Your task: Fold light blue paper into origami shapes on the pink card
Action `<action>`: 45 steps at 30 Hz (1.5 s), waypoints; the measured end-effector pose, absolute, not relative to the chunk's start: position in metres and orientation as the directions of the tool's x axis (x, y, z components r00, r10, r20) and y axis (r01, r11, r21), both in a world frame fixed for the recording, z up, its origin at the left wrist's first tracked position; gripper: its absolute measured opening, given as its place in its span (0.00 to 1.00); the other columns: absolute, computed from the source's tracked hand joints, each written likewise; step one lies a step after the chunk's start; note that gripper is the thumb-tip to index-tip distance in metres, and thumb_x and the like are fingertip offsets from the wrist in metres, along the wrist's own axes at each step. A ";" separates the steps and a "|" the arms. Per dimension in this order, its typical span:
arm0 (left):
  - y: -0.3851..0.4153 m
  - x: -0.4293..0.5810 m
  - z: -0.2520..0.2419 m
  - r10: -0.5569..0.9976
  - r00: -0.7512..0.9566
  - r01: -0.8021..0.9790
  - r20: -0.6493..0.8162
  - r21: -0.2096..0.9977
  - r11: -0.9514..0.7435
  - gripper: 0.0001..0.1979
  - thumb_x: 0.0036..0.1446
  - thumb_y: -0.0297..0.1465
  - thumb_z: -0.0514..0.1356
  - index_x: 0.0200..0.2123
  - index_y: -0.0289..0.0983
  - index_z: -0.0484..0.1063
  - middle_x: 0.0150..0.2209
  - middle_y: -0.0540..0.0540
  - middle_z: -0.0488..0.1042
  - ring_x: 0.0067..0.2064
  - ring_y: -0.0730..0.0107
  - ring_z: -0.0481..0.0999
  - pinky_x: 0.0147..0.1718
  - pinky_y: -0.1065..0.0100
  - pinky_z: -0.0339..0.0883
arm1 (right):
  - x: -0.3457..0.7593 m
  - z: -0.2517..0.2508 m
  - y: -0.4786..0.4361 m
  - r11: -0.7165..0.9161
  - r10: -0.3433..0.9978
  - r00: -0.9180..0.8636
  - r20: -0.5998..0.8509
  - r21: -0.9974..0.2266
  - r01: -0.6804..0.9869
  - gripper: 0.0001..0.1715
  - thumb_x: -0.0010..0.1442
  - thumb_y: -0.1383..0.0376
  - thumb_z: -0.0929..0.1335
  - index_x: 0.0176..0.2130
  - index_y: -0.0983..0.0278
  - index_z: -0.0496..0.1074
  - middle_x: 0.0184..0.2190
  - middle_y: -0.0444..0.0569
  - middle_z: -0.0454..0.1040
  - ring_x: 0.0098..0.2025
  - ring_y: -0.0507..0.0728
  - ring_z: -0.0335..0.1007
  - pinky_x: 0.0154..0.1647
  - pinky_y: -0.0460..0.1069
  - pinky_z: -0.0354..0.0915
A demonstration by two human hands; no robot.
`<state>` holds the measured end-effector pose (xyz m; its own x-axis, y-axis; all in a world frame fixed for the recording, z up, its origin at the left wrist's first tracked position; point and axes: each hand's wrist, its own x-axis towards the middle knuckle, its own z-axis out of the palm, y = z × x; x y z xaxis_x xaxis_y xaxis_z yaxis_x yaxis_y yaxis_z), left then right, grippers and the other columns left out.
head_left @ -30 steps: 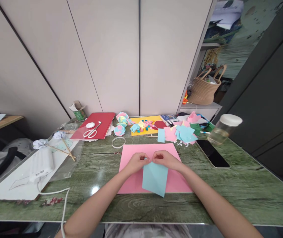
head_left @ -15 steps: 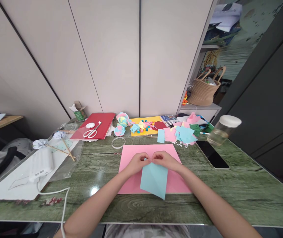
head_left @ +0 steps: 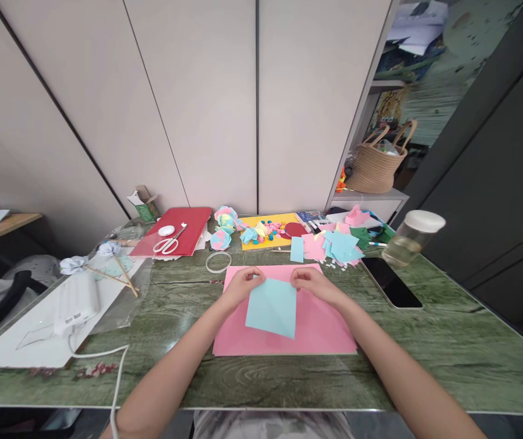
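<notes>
A light blue square of paper (head_left: 271, 308) hangs tilted over a pink sheet (head_left: 323, 329) on the green marbled table. My left hand (head_left: 244, 285) pinches its upper left corner. At the upper right corner, my right hand (head_left: 313, 283) grips the paper between thumb and fingers. The blue paper shows a faint diagonal crease. Behind the pink sheet are a small blue paper piece (head_left: 296, 249) and a pile of pink and blue scraps (head_left: 341, 246).
White scissors (head_left: 168, 244) rest on a red folder (head_left: 192, 228). Crumpled paper balls (head_left: 221, 239), a yellow sheet (head_left: 254, 246) with small beads and a clear ring (head_left: 218, 262) lie behind. A phone (head_left: 392, 283) and lidded bottle (head_left: 410, 241) stand right; a power bank (head_left: 77, 302) with cable lies left.
My hands have moved apart, from close together at one point to two corners of the blue paper. The paper has shifted up and left and is spread wider.
</notes>
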<state>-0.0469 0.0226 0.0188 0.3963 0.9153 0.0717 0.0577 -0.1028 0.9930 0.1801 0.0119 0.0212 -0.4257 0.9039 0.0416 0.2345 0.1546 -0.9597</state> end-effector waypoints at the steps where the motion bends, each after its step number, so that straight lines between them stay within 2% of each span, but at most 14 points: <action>1: 0.024 -0.049 0.019 0.917 0.394 0.052 0.066 0.994 -0.093 0.09 0.48 0.36 0.59 0.27 0.35 0.68 0.27 0.50 0.67 0.28 0.75 0.64 0.27 0.74 0.54 | 0.182 0.022 0.012 0.154 0.904 -0.424 0.045 -0.962 0.226 0.05 0.49 0.66 0.64 0.24 0.65 0.67 0.22 0.43 0.66 0.27 0.51 0.61 0.31 0.46 0.57; 11: 0.026 -0.052 0.012 0.881 0.473 0.073 -0.029 0.997 -0.006 0.09 0.47 0.35 0.59 0.27 0.34 0.70 0.24 0.52 0.66 0.26 0.75 0.63 0.26 0.74 0.54 | 0.186 0.028 0.011 0.153 0.907 -0.419 0.048 -0.963 0.221 0.05 0.48 0.68 0.63 0.23 0.65 0.66 0.21 0.43 0.66 0.27 0.51 0.61 0.31 0.46 0.57; 15: 0.022 -0.048 0.015 0.858 0.512 0.101 -0.029 0.994 -0.027 0.07 0.45 0.32 0.61 0.25 0.33 0.71 0.26 0.50 0.69 0.29 0.73 0.65 0.28 0.73 0.55 | 0.181 0.025 0.009 0.146 0.888 -0.460 0.020 -0.960 0.240 0.04 0.48 0.69 0.63 0.24 0.65 0.67 0.22 0.43 0.66 0.27 0.51 0.61 0.31 0.46 0.58; 22: 0.012 -0.040 0.014 0.802 0.597 0.120 -0.016 0.990 -0.069 0.06 0.45 0.31 0.61 0.26 0.33 0.71 0.24 0.50 0.68 0.27 0.75 0.64 0.27 0.73 0.53 | 0.169 0.020 0.002 0.157 0.861 -0.508 -0.010 -0.945 0.286 0.03 0.48 0.68 0.64 0.25 0.65 0.68 0.23 0.42 0.66 0.27 0.51 0.60 0.29 0.46 0.56; 30: 0.008 -0.033 0.004 0.792 0.611 0.123 0.009 0.987 -0.107 0.07 0.46 0.32 0.59 0.26 0.33 0.71 0.23 0.52 0.66 0.25 0.77 0.60 0.25 0.73 0.50 | 0.157 0.017 -0.004 0.198 0.844 -0.536 0.009 -0.935 0.295 0.06 0.51 0.65 0.64 0.26 0.66 0.68 0.24 0.42 0.65 0.28 0.50 0.58 0.29 0.45 0.54; 45: 0.014 -0.039 0.013 0.823 0.568 0.144 0.011 0.983 -0.113 0.03 0.44 0.28 0.57 0.24 0.34 0.68 0.25 0.50 0.68 0.29 0.73 0.64 0.30 0.73 0.55 | 0.171 0.021 0.006 0.207 0.873 -0.487 0.037 -0.931 0.299 0.05 0.49 0.66 0.64 0.25 0.65 0.67 0.23 0.42 0.66 0.27 0.50 0.59 0.30 0.46 0.56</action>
<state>-0.0390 0.0144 0.0130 0.5683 0.8227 0.0110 0.1442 -0.1128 0.9831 0.1711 0.0059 0.0206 -0.4869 0.8727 0.0371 0.2994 0.2067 -0.9315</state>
